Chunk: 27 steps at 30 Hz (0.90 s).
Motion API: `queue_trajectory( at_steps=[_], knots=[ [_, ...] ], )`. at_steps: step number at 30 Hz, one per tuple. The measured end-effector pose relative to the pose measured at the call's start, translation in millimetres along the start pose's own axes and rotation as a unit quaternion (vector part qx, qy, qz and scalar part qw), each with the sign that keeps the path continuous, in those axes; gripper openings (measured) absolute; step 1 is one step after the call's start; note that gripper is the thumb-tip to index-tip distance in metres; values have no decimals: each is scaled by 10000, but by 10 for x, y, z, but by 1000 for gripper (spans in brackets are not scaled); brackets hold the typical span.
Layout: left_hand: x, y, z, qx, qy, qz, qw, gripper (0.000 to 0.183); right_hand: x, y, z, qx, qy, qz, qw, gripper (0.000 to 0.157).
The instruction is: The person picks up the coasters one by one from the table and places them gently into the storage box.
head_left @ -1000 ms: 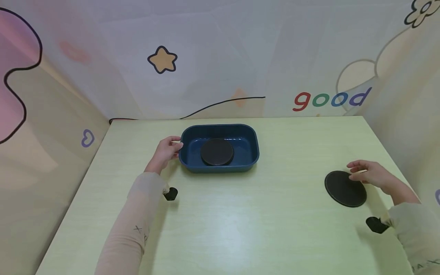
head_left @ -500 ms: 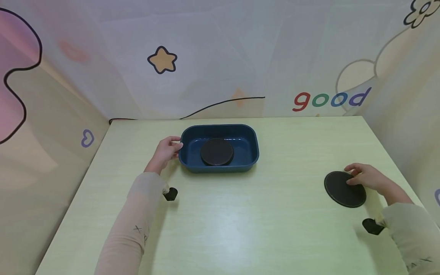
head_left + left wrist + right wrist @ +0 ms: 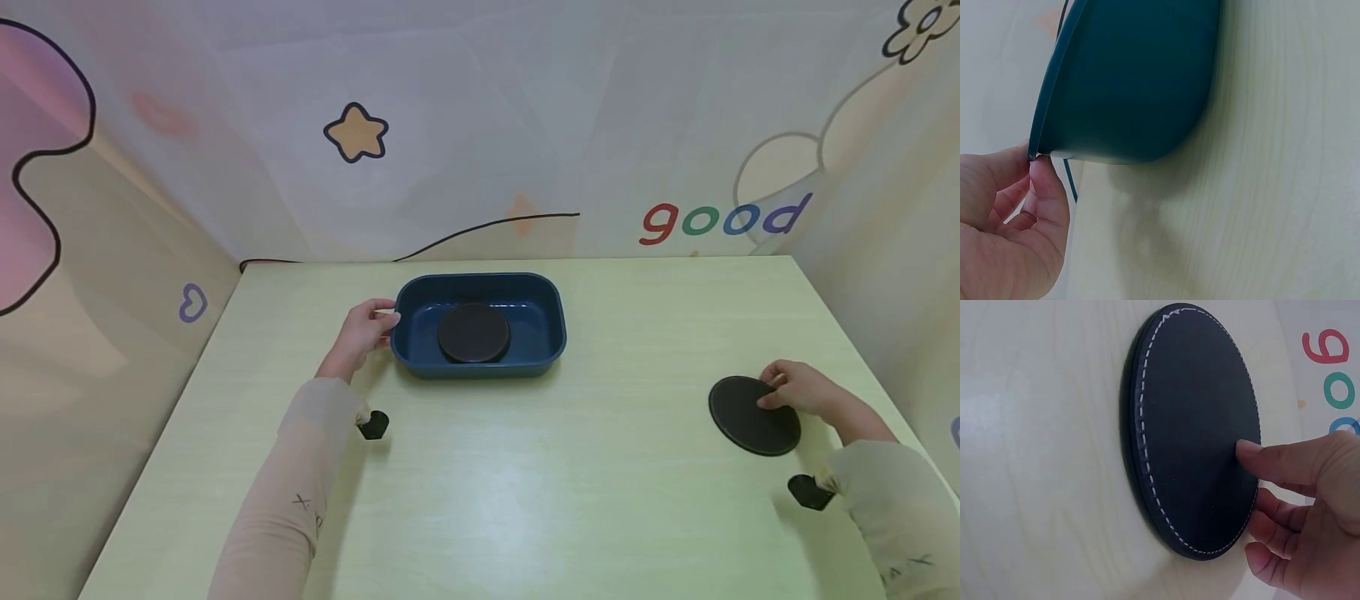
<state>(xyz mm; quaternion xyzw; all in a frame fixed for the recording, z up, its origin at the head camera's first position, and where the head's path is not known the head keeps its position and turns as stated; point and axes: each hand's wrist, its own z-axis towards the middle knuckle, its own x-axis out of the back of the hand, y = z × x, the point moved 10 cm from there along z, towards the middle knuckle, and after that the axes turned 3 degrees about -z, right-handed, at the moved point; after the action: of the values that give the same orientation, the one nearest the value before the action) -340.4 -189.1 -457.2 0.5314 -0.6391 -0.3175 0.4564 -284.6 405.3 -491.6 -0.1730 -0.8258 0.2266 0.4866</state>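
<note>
A deep blue rectangular dish (image 3: 525,367) with rounded corners stands at the back of the table. My left hand (image 3: 363,335) pinches its left rim between thumb and fingers, as the left wrist view shows close up. Inside the dish lies a round black coaster (image 3: 474,332). At the right, my right hand (image 3: 806,393) holds a second round black coaster (image 3: 750,425) by its far right edge. White stitching runs around this coaster (image 3: 1197,425) in the right wrist view, where the thumb (image 3: 1272,461) presses on its face and the other fingers curl at its rim.
The pale wooden table (image 3: 480,500) reaches back to a printed cloth backdrop (image 3: 480,125) with a star and the word "good". More cloth walls (image 3: 150,333) flank it. A dark device sits below each sleeve cuff.
The right hand has shifted slightly left and down, and its thumb and fingers have closed on the coaster's edge. The left hand and the dish stay in place.
</note>
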Motion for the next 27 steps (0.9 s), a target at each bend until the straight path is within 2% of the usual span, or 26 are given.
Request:
queue_trajectory(
  at_steps=[2, 6, 14, 21, 24, 27],
  knots=[
    [3, -3, 1, 11, 18, -6, 10000, 38, 1, -20, -18, -197, 2, -117, 9997, 44],
    [11, -11, 14, 23, 59, 62, 10000, 38, -6, -91, -50, -334, -29, -265, 9991, 39],
    [10, -17, 24, 27, 43, 55, 10000, 38, -4, -181, -80, -260, -113, -294, 9992, 37],
    [8, -27, 32, 42, 42, 49, 10000, 37, 52, -193, -70, -143, 251, -450, 9986, 20],
    [4, -24, 32, 19, 28, 54, 10000, 38, 29, -209, -89, -162, 101, -382, 9991, 24],
    [5, -21, 31, -3, 29, 43, 10000, 38, -2, -204, -105, -289, -106, -404, 9987, 37]
  ],
)
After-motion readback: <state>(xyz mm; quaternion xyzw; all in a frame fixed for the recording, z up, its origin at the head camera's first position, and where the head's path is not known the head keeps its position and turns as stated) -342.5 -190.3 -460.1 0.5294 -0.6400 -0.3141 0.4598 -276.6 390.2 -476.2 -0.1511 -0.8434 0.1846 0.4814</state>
